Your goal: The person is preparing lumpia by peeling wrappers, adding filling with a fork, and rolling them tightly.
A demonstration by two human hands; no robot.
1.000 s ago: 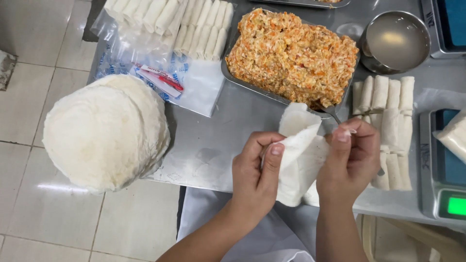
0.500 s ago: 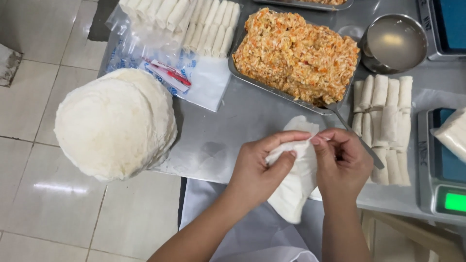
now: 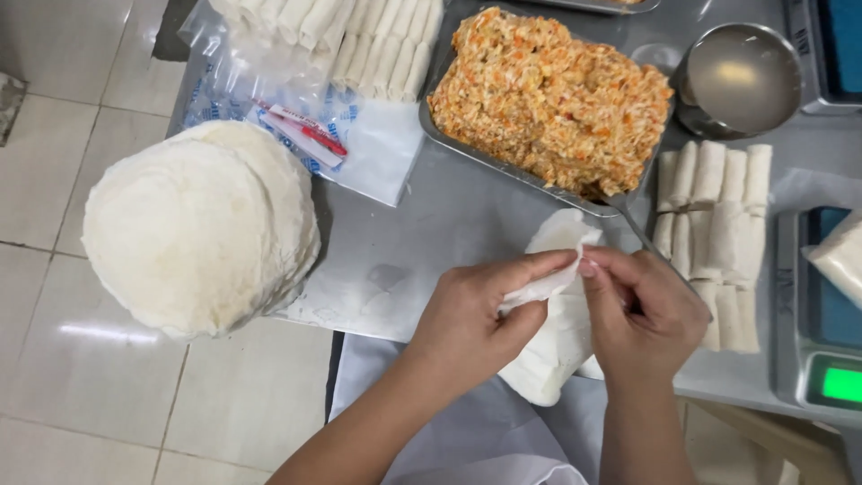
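From the head view, the left hand (image 3: 476, 319) and right hand (image 3: 642, 314) meet over the steel worktop (image 3: 431, 233), fingers pinched shut on one thin white wrapper (image 3: 552, 332) that hangs between them. Just beyond the right hand sits the filling tray (image 3: 548, 99); finished rolls (image 3: 714, 233) lie to its right, and the wrapper stack (image 3: 193, 229) lies well left of the left hand.

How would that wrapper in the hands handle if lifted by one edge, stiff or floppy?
Probably floppy: the wrapper sags and folds where the left hand and right hand pinch it. Likely light and thin, since it creases under fingertip pressure. Possibly easy to tear.
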